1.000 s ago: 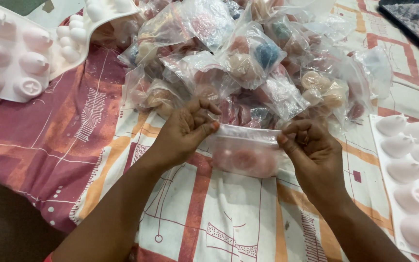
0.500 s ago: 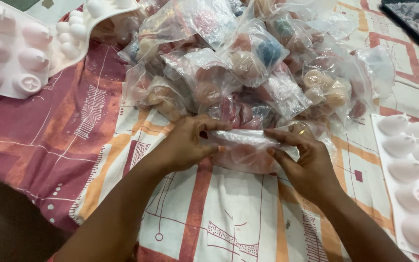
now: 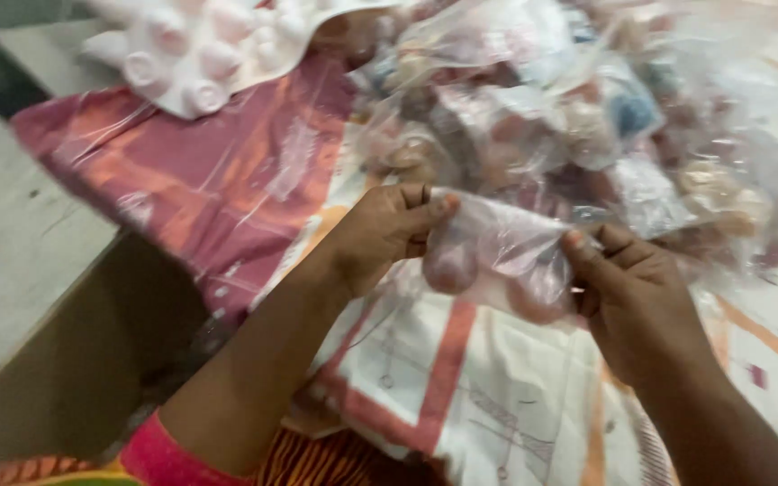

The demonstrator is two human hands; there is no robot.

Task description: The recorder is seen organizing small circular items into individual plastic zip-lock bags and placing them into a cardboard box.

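Pinching the bag (image 3: 497, 261) between left hand (image 3: 380, 234) and right hand (image 3: 628, 288); thin film may be slipping, dropping it onto the cloth (image 3: 515, 414).

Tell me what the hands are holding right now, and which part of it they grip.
Both hands hold one small clear plastic bag of pinkish round pieces: left hand pinches its left end, right hand its right end.

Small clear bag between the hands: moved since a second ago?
Cannot tell. The camera swung, so everything shifted in frame. Against the pile of filled bags, the small clear bag sits about as before, held by left hand and right hand.
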